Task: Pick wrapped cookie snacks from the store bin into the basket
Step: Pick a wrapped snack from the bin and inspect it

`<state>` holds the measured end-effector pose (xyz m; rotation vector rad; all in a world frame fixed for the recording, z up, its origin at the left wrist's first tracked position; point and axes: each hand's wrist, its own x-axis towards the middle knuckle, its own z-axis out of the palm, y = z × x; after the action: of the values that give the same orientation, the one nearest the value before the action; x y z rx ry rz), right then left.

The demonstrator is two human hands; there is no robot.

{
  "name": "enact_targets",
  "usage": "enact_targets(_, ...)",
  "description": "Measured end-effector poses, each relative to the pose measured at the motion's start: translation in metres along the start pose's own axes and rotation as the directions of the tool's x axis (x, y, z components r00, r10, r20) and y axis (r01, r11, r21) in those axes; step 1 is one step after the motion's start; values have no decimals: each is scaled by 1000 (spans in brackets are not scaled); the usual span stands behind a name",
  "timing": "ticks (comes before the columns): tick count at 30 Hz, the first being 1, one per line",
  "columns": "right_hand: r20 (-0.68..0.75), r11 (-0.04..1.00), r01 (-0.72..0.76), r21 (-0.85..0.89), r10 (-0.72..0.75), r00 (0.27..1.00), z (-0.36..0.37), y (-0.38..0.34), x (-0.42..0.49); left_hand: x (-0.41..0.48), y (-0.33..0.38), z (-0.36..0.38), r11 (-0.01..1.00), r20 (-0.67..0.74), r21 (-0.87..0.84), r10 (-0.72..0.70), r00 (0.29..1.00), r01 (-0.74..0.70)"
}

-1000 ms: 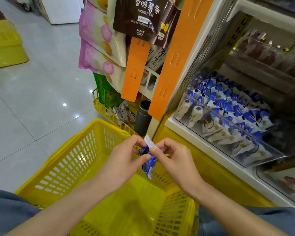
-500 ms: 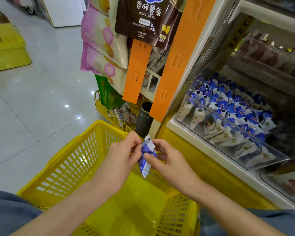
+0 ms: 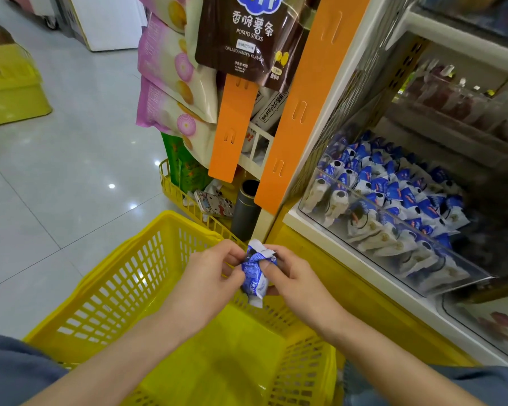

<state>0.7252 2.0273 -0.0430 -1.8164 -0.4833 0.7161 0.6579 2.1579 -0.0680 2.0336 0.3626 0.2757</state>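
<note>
A blue and white wrapped cookie snack [image 3: 254, 273] hangs upright between my two hands, above the far wall of the yellow basket [image 3: 123, 288]. My left hand [image 3: 208, 282] pinches its upper left side. My right hand [image 3: 291, 276] pinches its upper right edge with thumb and fingers. The basket's floor shows nothing in it. To the right, a clear store bin [image 3: 458, 276] on the shelf holds several more of the same blue and white snacks [image 3: 393, 197].
Hanging chip bags [image 3: 170, 92] and a brown potato sticks bag [image 3: 247, 39] fill an orange rack [image 3: 296, 112] ahead. A small yellow wire rack [image 3: 176, 191] and a dark tube [image 3: 247, 209] stand behind the basket. Another yellow basket [image 3: 9, 92] sits far left on the tiled floor.
Both hands have turned and bunched the snack's top between them and drawn closer together. The snack stays over the basket's far wall.
</note>
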Motion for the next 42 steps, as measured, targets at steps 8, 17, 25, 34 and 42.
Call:
enact_targets(8, 111, 997, -17, 74, 9, 994, -8, -5, 0, 0, 13, -11, 704, 198, -639, -240, 950, 311)
enact_targets(17, -10, 934, 75, -350, -83, 996, -4, -9, 0, -8, 16, -1, 650, 338, -624, -276, 900, 434)
enact_targets(25, -80, 989, 119, -89, -126, 989, -12, -32, 11, -3, 16, -13, 649, 290, -675, -204, 935, 351)
enact_targets(34, -400, 918, 185, -352, -326, 857, -69, -68, 16, 8, 29, -13, 663, 193, -689, -223, 956, 293)
enact_targets(42, -601, 760, -328, -561, -102, 792, -154, -55, 42, 22, 38, -2, 677, 189, -685, -190, 964, 268)
